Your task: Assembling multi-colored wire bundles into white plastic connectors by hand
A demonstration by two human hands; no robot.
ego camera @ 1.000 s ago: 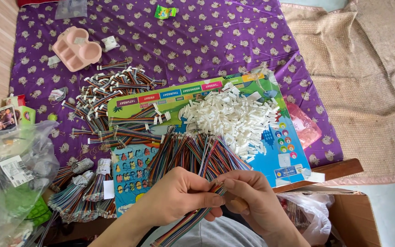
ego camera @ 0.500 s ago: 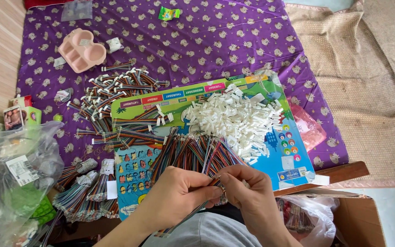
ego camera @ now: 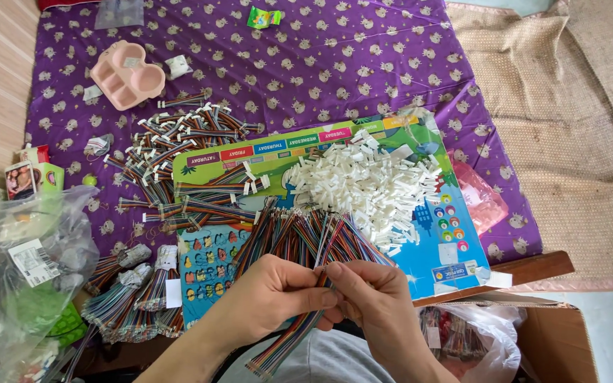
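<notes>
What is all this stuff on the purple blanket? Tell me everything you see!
ribbon cable strip: one, rainbow-striped, pinched in both hands
loose wire bundle: one fanned heap, multicoloured, just beyond the hands
white connector pile: one heap, white, on the chart
picture chart: one, blue and green, under the wires
finished cables: many, multicoloured with white ends, left of the chart
bundled cables: several bunches, lower left
pink tray: one, pink, upper left
purple cloth: one, purple with pale animals, under everything
plastic bag: one, clear, far left
cardboard box: one, brown, lower right
left hand: one, gripping the strip
right hand: one, fingertips on the strip
</notes>
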